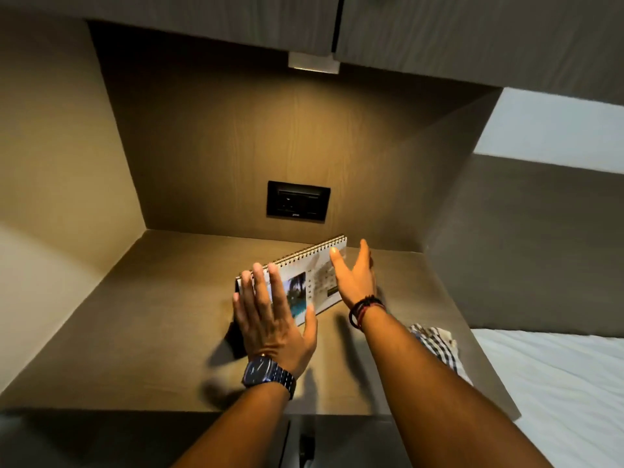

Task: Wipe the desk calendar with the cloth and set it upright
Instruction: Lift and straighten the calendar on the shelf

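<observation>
The desk calendar [304, 282] stands on the wooden desk [152, 315] toward the back of the alcove, its spiral binding uppermost and its photo page facing the camera, tilted back as a tent-style calendar sits on its base. The left hand [270, 319], wearing a dark wristwatch [266, 373], is spread flat with the fingers extended and apart, lying over the calendar's left end; the fingertips seem to rest at or near the binding, though whether they press on the page or hover just off it cannot be told. The right hand [354, 275], with corded bracelets [364, 310] at the wrist, is likewise open, fingers splayed and gripping nothing, placed at the calendar's right end with the palm turned inward. Judging from this, the two open hands flank the calendar to steady or square it in its standing position rather than to carry it. The checked cloth [439, 346] lies crumpled on the desk near the right edge, beside the right forearm and well apart from the calendar, in neither hand, which suggests the wiping is finished and only the final setting upright is in hand. A black socket panel [298, 201] sits in the back wall above the calendar, under a small downlight [314, 64].
</observation>
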Demonstrator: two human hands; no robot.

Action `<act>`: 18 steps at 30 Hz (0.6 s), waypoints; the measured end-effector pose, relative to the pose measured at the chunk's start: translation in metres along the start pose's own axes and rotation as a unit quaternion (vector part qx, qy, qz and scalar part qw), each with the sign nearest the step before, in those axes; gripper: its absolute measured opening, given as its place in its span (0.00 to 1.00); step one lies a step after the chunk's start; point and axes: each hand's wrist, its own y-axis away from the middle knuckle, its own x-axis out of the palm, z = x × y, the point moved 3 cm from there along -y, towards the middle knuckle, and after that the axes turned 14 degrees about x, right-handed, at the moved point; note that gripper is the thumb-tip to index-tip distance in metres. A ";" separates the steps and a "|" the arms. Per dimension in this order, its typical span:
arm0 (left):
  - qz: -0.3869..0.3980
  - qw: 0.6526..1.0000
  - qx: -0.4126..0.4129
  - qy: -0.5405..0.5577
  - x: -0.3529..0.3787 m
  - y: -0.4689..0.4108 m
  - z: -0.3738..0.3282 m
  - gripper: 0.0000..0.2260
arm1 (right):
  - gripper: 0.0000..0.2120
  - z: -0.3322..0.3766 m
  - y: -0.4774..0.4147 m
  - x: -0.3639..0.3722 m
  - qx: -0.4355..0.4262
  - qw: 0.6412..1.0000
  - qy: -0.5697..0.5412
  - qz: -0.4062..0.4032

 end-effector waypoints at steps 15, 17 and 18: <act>0.023 0.957 -0.159 0.242 0.013 -0.078 0.111 0.38 | 0.25 -0.003 0.033 0.055 0.099 0.983 -0.120 -0.101; 0.028 0.950 -0.164 0.264 0.019 -0.084 0.123 0.39 | 0.27 -0.001 0.038 0.066 0.094 0.982 -0.116 -0.116; 0.024 0.949 -0.168 0.266 0.021 -0.085 0.126 0.39 | 0.27 -0.001 0.039 0.071 0.093 0.982 -0.114 -0.122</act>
